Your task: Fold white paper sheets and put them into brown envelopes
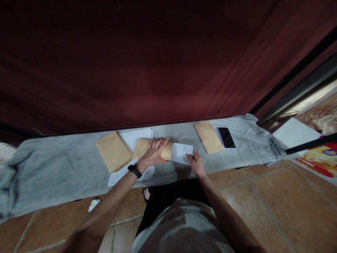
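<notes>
The left hand [154, 153] lay on a tan rectangular paper envelope [167, 151]; at three o'clock, the right hand [197, 164] pinched white rectangular paper [182, 152].

Appears to be a home, though not conclusively. Shows brown floor tiles [284, 189], a long surface draped in soft grey cloth [52, 172], a dark red panel [158, 70] behind, colourful printed packaging [322, 158] at right.

Envelopes [112, 151] overlap papers [138, 136] at left on the desk [58, 168]; a middle envelope [167, 151] lies under my left hand [154, 152]; right, a lone envelope [209, 137] flanks a phone [226, 137].
</notes>
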`<state>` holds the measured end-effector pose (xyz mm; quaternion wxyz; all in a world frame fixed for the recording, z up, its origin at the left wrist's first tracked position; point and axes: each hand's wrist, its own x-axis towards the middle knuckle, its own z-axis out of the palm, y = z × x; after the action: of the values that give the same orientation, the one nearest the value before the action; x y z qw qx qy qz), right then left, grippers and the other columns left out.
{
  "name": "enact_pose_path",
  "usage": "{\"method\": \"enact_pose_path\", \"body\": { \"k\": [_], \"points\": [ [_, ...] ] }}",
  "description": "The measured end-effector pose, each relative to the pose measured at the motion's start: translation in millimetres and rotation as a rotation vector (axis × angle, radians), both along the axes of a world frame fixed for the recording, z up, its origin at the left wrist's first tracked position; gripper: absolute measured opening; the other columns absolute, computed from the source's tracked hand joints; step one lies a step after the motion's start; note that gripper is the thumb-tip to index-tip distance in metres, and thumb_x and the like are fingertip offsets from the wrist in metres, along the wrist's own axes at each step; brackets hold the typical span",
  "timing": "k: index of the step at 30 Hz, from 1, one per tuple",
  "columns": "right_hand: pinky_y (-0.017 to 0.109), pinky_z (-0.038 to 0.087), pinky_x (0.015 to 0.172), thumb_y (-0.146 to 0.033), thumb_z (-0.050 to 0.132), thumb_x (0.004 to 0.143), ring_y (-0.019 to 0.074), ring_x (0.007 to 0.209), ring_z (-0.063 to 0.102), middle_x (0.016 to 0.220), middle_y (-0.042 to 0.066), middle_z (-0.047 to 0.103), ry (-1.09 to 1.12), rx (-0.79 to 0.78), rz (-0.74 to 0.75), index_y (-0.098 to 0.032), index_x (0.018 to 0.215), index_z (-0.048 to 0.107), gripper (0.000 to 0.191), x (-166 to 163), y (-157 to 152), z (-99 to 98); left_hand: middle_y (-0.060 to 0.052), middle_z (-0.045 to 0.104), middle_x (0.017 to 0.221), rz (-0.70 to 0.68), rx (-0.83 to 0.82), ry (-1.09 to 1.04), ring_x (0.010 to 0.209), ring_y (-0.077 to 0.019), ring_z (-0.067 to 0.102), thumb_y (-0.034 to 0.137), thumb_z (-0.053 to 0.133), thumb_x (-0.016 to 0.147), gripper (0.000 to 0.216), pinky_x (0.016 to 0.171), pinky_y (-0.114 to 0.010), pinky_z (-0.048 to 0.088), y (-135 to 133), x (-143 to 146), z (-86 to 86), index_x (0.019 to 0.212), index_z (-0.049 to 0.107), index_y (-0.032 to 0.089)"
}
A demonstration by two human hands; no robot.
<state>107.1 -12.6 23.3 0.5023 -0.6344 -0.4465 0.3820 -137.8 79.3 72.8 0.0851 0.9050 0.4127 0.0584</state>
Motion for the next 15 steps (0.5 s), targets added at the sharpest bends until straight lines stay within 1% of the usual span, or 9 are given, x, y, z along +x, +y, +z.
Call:
{"method": "enact_pose_path", "body": {
  "k": [3,6,9,11,15],
  "points": [
    [0.031,0.052,0.07,-0.048,0.054,0.085,0.0217,0.075,0.065,0.083,0.005,0.074,0.033,0.016,0.014,-0.018,0.092,0.071,0.034,-10,0,1.7,-0.019,0.042,0.149,-0.016,-0.002,-0.037,0.142,-0.0404,0.036,0.059,0.083,0.064,0.131,0.121,-0.062,0.013,-6,9,2.7,0.161,0.004,0.022],
    [0.03,0.052,0.072,-0.047,0.048,0.089,0.0204,0.076,0.064,0.083,0.005,0.072,0.008,0.023,0.019,-0.019,0.09,0.07,0.036,-16,2,3.1,-0.02,0.041,0.151,-0.033,-0.022,-0.083,0.144,-0.0403,0.035,0.058,0.082,0.065,0.13,0.121,-0.062,0.015,-12,17,6.0,0.161,0.003,0.022],
    [0.031,0.052,0.077,-0.044,0.05,0.088,0.0197,0.079,0.063,0.083,0.004,0.069,-0.045,0.016,-0.009,-0.02,0.082,0.069,0.032,-18,4,0.9,-0.019,0.04,0.153,-0.051,-0.032,-0.1,0.145,-0.0401,0.034,0.057,0.081,0.068,0.127,0.121,-0.062,0.014,-19,25,7.6,0.161,0.002,0.023],
    [0.031,0.051,0.082,-0.043,0.052,0.088,0.0196,0.084,0.062,0.09,0.005,0.067,-0.073,0.017,-0.026,-0.021,0.079,0.069,0.029,-19,4,-2.0,-0.018,0.04,0.154,-0.053,-0.03,-0.098,0.146,-0.0397,0.033,0.057,0.08,0.068,0.127,0.122,-0.062,0.013,-23,29,7.4,0.162,0.001,0.024],
    [0.034,0.05,0.092,-0.036,0.052,0.09,0.0206,0.099,0.062,0.102,0.008,0.066,-0.117,0.016,-0.039,-0.021,0.087,0.07,0.023,-22,6,-6.9,-0.018,0.04,0.153,-0.055,-0.025,-0.089,0.146,-0.0383,0.034,0.054,0.081,0.069,0.126,0.122,-0.062,0.011,-28,35,6.3,0.162,0.0,0.026]
  ]
}}
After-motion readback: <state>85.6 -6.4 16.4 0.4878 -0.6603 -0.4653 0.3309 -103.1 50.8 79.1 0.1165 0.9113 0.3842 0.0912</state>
